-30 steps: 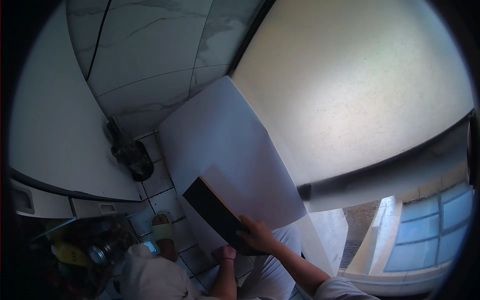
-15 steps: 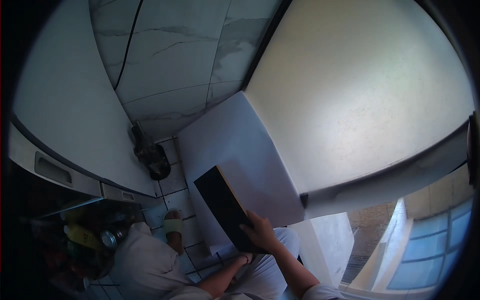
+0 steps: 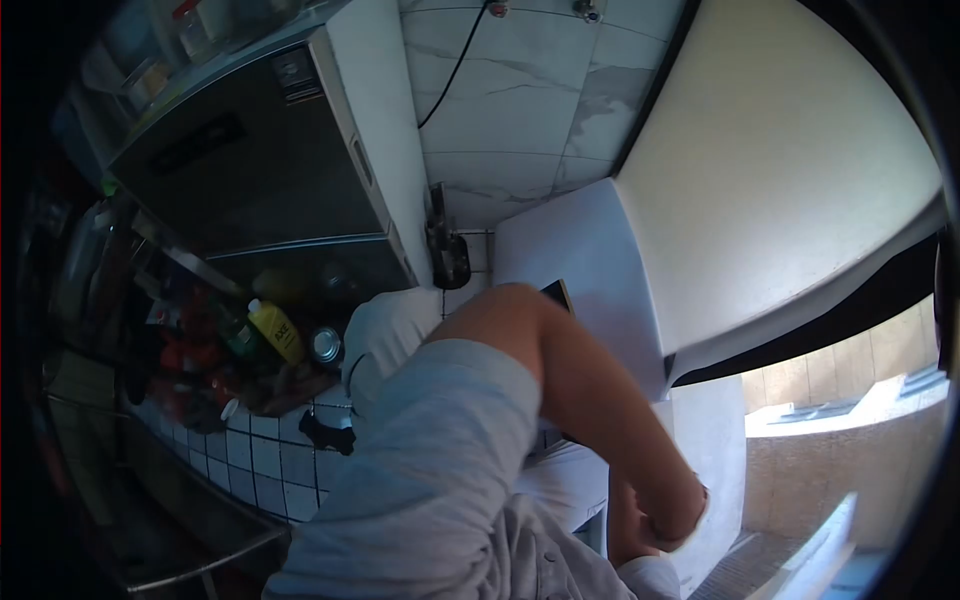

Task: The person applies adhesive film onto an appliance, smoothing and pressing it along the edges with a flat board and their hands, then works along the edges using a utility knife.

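My left arm crosses in front of me, elbow raised, and its forearm reaches down to the right. My left hand (image 3: 678, 522) is bent in against my right forearm (image 3: 625, 525); its fingers are mostly hidden, so their grip is unclear. My right hand is hidden behind the left forearm. Past the left elbow shows one corner of a dark flat board (image 3: 555, 292) with a light edge, in front of a pale white panel (image 3: 565, 240). The rest of the board is covered by my arm.
A steel-fronted cabinet (image 3: 270, 160) stands at left, with a yellow bottle (image 3: 275, 332), a round can (image 3: 326, 345) and red items below it. A dark object (image 3: 447, 245) leans by the tiled wall (image 3: 500, 90). A large cream surface (image 3: 790, 170) fills the upper right.
My view has swung left, bringing in the cabinet and bottles. My left arm has risen and crossed to my right forearm. The board and right hand, visible before, are now mostly or wholly covered.
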`<action>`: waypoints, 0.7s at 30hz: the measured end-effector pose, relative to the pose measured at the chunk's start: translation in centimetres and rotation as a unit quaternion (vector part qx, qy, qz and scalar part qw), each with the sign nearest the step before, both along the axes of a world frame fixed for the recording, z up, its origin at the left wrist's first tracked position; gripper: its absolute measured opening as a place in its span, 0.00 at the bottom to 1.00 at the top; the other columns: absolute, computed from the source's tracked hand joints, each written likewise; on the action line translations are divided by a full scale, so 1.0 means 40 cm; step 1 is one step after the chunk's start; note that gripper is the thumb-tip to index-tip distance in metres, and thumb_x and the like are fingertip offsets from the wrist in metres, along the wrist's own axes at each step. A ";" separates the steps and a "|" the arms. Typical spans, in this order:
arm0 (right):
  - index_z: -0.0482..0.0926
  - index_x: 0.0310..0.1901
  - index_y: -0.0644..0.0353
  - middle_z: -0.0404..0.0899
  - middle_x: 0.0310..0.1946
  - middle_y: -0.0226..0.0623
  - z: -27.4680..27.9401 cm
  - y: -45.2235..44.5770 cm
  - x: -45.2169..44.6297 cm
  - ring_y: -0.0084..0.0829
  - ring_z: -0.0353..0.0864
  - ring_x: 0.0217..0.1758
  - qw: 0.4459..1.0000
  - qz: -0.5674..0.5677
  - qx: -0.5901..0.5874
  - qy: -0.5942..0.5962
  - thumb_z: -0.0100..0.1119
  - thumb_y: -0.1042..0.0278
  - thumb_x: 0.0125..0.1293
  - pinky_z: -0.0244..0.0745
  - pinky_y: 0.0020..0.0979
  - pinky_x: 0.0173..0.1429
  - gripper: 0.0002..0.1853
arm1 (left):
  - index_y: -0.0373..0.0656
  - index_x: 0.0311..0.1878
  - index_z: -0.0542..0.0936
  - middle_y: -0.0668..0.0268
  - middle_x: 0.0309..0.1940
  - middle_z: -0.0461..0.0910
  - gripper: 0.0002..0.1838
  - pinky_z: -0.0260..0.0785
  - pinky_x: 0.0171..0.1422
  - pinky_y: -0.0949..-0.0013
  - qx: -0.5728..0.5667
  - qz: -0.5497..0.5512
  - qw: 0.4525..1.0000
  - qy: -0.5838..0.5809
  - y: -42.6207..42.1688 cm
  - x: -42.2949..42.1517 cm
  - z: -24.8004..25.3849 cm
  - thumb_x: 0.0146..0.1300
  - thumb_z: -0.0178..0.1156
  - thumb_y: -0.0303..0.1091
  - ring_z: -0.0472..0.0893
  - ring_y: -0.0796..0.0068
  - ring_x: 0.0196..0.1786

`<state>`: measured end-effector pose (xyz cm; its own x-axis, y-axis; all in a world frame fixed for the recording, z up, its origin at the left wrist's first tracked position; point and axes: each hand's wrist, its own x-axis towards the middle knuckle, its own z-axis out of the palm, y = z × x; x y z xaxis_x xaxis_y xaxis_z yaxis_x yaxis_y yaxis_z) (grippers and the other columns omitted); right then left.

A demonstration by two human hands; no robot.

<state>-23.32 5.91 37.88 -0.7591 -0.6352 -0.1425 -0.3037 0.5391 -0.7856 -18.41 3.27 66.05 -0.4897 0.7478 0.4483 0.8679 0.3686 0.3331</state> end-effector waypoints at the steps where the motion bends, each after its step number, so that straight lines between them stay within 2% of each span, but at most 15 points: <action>1: 0.79 0.53 0.63 0.82 0.35 0.58 0.006 0.005 0.017 0.59 0.83 0.42 1.000 0.008 0.001 -0.005 0.69 0.74 0.59 0.76 0.41 0.43 0.20 | 0.48 0.44 0.85 0.60 0.47 0.86 0.10 0.76 0.51 0.56 -0.033 -0.020 0.999 0.027 0.047 -0.001 0.061 0.66 0.57 0.38 0.86 0.60 0.49; 3: 0.79 0.54 0.63 0.82 0.35 0.58 0.020 0.010 0.036 0.59 0.83 0.41 1.000 0.028 -0.003 0.009 0.69 0.75 0.59 0.76 0.42 0.43 0.20 | 0.48 0.43 0.85 0.60 0.46 0.86 0.10 0.76 0.50 0.57 -0.079 -0.056 0.993 0.069 0.145 0.005 0.147 0.65 0.57 0.38 0.86 0.61 0.48; 7: 0.78 0.55 0.63 0.82 0.34 0.57 0.050 0.024 0.061 0.59 0.83 0.40 0.996 0.061 -0.023 0.058 0.69 0.76 0.58 0.76 0.43 0.42 0.21 | 0.48 0.41 0.85 0.61 0.44 0.87 0.09 0.76 0.48 0.57 -0.111 -0.090 0.986 0.089 0.247 0.006 0.221 0.64 0.59 0.37 0.86 0.61 0.47; 10: 0.78 0.55 0.63 0.82 0.33 0.56 0.077 0.031 0.078 0.60 0.83 0.40 0.994 0.056 -0.032 0.083 0.69 0.77 0.58 0.76 0.43 0.42 0.22 | 0.48 0.40 0.86 0.61 0.43 0.87 0.08 0.76 0.46 0.58 -0.126 -0.114 0.980 0.100 0.303 0.013 0.228 0.63 0.59 0.37 0.87 0.62 0.46; 14: 0.78 0.56 0.63 0.81 0.32 0.56 0.107 0.047 0.094 0.61 0.82 0.40 0.998 0.027 -0.014 0.051 0.68 0.77 0.58 0.75 0.47 0.42 0.22 | 0.48 0.38 0.86 0.62 0.41 0.87 0.07 0.76 0.44 0.59 -0.130 -0.140 0.976 0.104 0.353 0.015 0.230 0.61 0.61 0.36 0.87 0.62 0.44; 21: 0.77 0.59 0.60 0.82 0.35 0.56 0.064 0.105 0.084 0.60 0.83 0.42 0.997 0.005 -0.030 0.067 0.68 0.75 0.60 0.75 0.47 0.44 0.24 | 0.48 0.34 0.87 0.63 0.38 0.88 0.06 0.77 0.40 0.60 -0.142 -0.189 0.965 0.112 0.383 0.036 0.228 0.59 0.63 0.35 0.88 0.64 0.42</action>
<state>-19.96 10.11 40.43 -0.7622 -0.6474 -0.0021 -0.4135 0.4893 -0.7679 -16.99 18.60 75.18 -0.0725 0.9624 0.2618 0.9967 0.0607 0.0530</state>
